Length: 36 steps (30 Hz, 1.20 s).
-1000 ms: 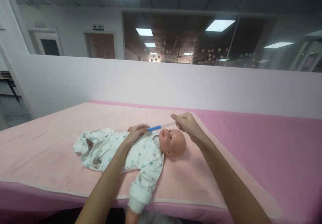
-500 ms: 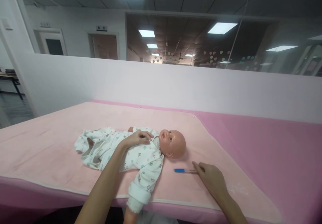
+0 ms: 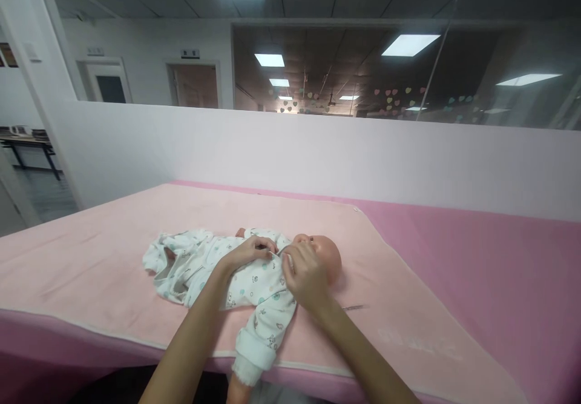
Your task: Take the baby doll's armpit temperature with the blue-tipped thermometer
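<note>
A pink blanket (image 3: 91, 271) covers the desk (image 3: 499, 258). A baby doll (image 3: 327, 257) lies face up in the middle. Both arms reach forward. The left hand (image 3: 247, 251) and right hand (image 3: 305, 277) pinch its white suit (image 3: 254, 283) at the neck, fingers bent.

Your single head-worn camera looks forward and slightly down, close over the doll (image 3: 263, 286) on the table (image 3: 454, 258), facing the partition wall (image 3: 318, 149).

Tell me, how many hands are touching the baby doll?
2. The left hand lies on the doll's chest, at the romper's collar; the right hand touches that collar beside the head. No others show.
</note>
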Available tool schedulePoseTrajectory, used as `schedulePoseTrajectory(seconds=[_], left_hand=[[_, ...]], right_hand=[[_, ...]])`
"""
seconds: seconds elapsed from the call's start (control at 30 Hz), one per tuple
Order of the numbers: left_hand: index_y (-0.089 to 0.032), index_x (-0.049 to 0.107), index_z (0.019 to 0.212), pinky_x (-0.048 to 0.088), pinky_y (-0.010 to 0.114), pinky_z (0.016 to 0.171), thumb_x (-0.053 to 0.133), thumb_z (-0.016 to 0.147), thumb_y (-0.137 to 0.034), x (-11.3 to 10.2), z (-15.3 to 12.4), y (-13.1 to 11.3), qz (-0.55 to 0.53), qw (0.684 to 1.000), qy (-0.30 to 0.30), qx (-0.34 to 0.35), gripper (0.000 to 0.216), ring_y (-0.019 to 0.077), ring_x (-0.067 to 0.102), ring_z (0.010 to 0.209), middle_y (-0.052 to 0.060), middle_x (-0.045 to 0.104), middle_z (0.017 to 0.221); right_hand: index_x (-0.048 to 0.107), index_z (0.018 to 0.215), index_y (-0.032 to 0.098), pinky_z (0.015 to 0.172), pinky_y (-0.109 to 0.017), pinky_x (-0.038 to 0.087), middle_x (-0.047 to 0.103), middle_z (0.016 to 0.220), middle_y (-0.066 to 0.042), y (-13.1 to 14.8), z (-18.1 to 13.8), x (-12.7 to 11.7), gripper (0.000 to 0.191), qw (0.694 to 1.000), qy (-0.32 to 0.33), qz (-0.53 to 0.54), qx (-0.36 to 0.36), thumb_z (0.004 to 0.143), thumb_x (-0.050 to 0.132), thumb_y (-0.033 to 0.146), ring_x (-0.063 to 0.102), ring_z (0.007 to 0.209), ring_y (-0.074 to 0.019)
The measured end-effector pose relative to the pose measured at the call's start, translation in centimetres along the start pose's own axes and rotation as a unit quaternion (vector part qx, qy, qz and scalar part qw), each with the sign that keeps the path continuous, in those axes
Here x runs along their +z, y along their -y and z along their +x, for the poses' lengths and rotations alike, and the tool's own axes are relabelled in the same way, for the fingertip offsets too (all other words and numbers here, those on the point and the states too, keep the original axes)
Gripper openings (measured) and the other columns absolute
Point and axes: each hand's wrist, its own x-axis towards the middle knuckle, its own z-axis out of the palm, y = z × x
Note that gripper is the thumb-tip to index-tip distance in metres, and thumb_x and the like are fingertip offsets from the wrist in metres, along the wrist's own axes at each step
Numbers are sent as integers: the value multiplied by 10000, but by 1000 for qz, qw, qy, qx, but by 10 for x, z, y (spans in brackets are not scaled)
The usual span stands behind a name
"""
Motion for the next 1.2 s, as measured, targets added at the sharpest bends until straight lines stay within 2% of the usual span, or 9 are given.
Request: schedulePoseTrajectory(seconds=[0.07, 0.13, 0.2, 0.27, 0.43, 0.57, 0.7, 1.03, 1.2], left_hand=[[-134, 639, 719, 417, 281, 739, 559, 665, -177, 2, 0, 1, -12, 1000, -19, 7, 106, 181, 549, 793, 25, 624, 772], [-129, 642, 712, 418, 270, 692, 548, 658, -159, 2, 2, 4, -26, 999, -25, 10, 113, 167, 548, 731, 12, 618, 712], [-123, 647, 704, 418, 266, 685, 554, 642, -145, 1, 4, 6, -43, 999, -19, 16, 113, 158, 553, 699, 8, 627, 691], [-118, 658, 727, 419, 267, 698, 567, 637, -144, 1, 5, 8, -54, 998, -13, 16, 131, 157, 564, 692, 13, 644, 695], [-110, 679, 804, 413, 274, 715, 601, 654, -173, -2, 6, 10, -58, 998, -15, -8, 180, 177, 589, 737, 35, 672, 731], [-120, 686, 799, 407, 294, 764, 591, 652, -160, -2, 4, 8, -41, 998, -30, -22, 180, 186, 591, 762, 21, 676, 719], [-132, 684, 815, 415, 285, 748, 569, 647, -143, -2, 5, 8, -66, 998, -16, -1, 204, 187, 588, 783, 16, 675, 761], [-137, 664, 793, 400, 282, 774, 536, 645, -155, -1, 7, 8, -57, 998, -24, 11, 197, 178, 556, 795, 9, 654, 797], [-134, 646, 764, 384, 276, 811, 574, 680, -212, -2, 2, 1, -100, 992, -72, 1, 136, 167, 547, 810, 15, 633, 772]], right_hand=[[547, 850, 185, 739, -301, 412, 586, 840, -50, 10, 12, 28, 185, 997, 19, 67, 16, 796, 391, 102, 521, 810, -171], [535, 915, 179, 744, -305, 429, 580, 891, -62, 13, 17, 51, 263, 990, -6, 119, 72, 748, 368, 61, 521, 846, -178], [527, 919, 174, 750, -313, 441, 572, 904, -69, 12, 15, 67, 312, 980, -37, 159, 118, 699, 354, 36, 518, 859, -184], [524, 910, 176, 763, -322, 447, 565, 913, -70, 9, 9, 74, 339, 972, -45, 192, 130, 657, 358, 25, 515, 873, -191], [511, 973, 175, 829, -342, 439, 551, 976, -74, 6, 1, 73, 444, 965, -26, 232, 117, 591, 370, 0, 503, 942, -202], [510, 991, 181, 837, -349, 443, 551, 993, -75, 6, -1, 75, 422, 962, -32, 235, 135, 644, 358, -6, 506, 959, -200], [500, 1055, 196, 870, -370, 430, 546, 1026, -73, 8, -3, 75, 436, 964, -36, 233, 124, 694, 353, -2, 493, 1008, -205], [513, 1051, 195, 861, -349, 439, 539, 1036, -73, 9, -2, 74, 426, 964, -44, 230, 127, 725, 330, -9, 499, 998, -187], [504, 1099, 180, 909, -361, 419, 538, 1099, -86, 10, -2, 74, 450, 971, -33, 202, 124, 727, 327, -1, 484, 1053, -189]])
